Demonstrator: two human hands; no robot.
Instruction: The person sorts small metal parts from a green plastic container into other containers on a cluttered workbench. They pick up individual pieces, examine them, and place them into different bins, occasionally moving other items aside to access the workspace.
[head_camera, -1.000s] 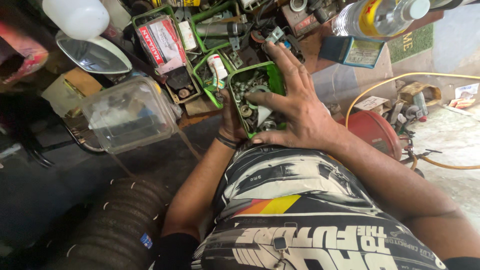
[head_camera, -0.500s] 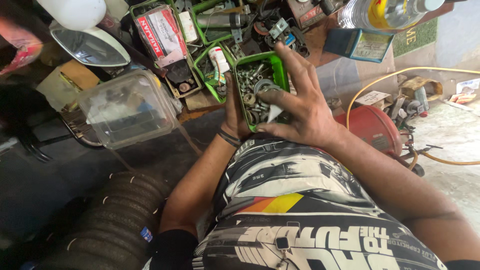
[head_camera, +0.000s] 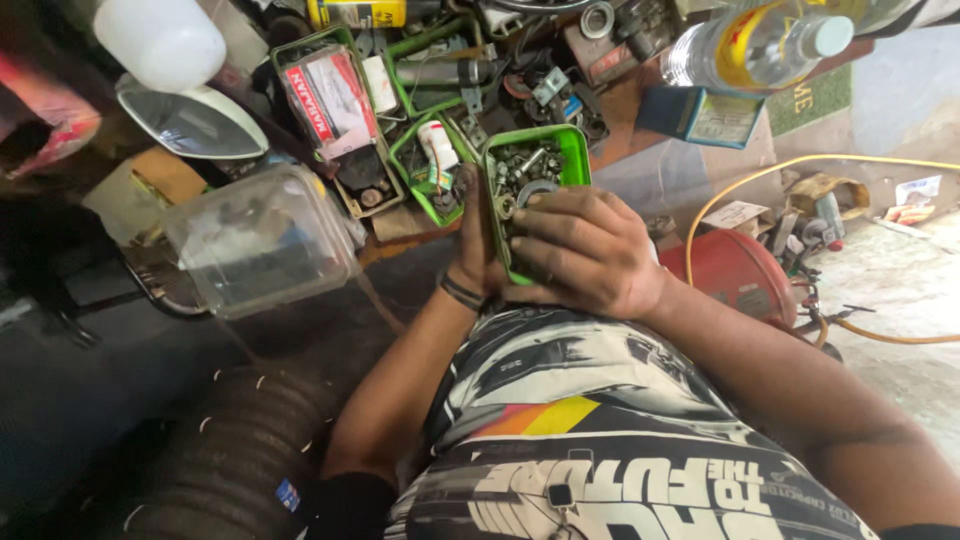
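Holding a small green rectangular plastic tray of metal nuts and washers (head_camera: 545, 160) close against the chest, the left hand (head_camera: 476, 240) gripped its left long edge, fingers wrapped under and thumb on the rim. A dark band sat at that wrist. The right hand (head_camera: 585, 245) lay palm-down over the tray's near half, fingers loosely curled and close together, fingertips (head_camera: 528, 205) resting among the hardware; whether any piece was pinched could not be told.

Tray position: raised off the bench, between both hands, just above the printed black-and-white shirt (head_camera: 600, 430). Long axis ran away from the body, far short end pointing toward the cluttered bench, open face up toward the camera.

Surface beyond: a crowded workbench (head_camera: 400, 225) carrying further green trays (head_camera: 430, 170) of parts, a small white tube, and a red-and-white packet. Left of the hands, a clear plastic lidded tub (head_camera: 260, 240), then a white rounded jug (head_camera: 160, 40). Upper right, a clear plastic bottle with a yellow label (head_camera: 760, 45) and a blue box (head_camera: 695, 115).

Room: a red metal cylinder (head_camera: 740, 275) right of the hands, a yellow hose (head_camera: 800, 165) looping over a concrete floor, a ribbed black duct (head_camera: 240, 450) lower left.
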